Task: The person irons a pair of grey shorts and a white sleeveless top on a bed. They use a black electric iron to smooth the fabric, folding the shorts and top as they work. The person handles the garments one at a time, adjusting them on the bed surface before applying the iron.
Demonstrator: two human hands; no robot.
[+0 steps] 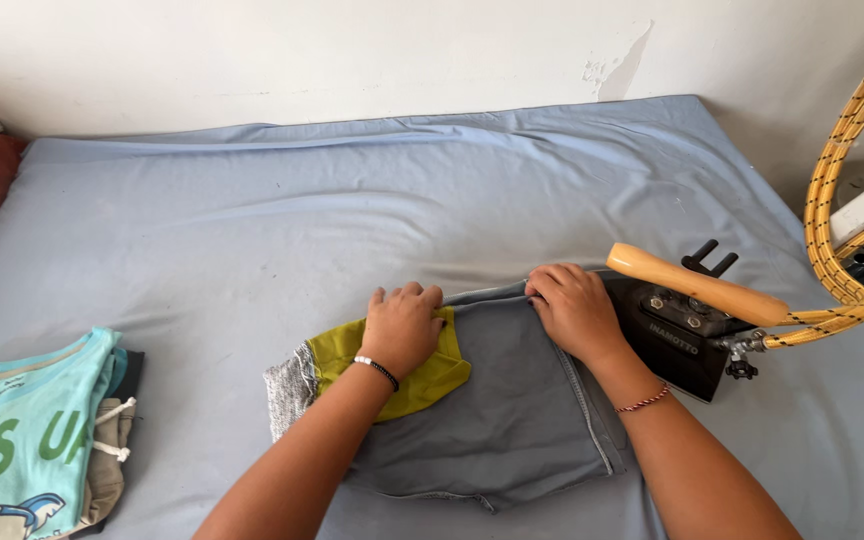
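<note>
We press the shirt flat.
Left hand and right hand, fingers together, pin its top edge; iron parked just beside.

- Both forearms are bare, with no sleeves in view.
- The left hand has a thin black bracelet with a short white section at the wrist.
- The right hand has a thin red-and-white braided string bracelet at the wrist.
- No rings show on the fingers.
</note>
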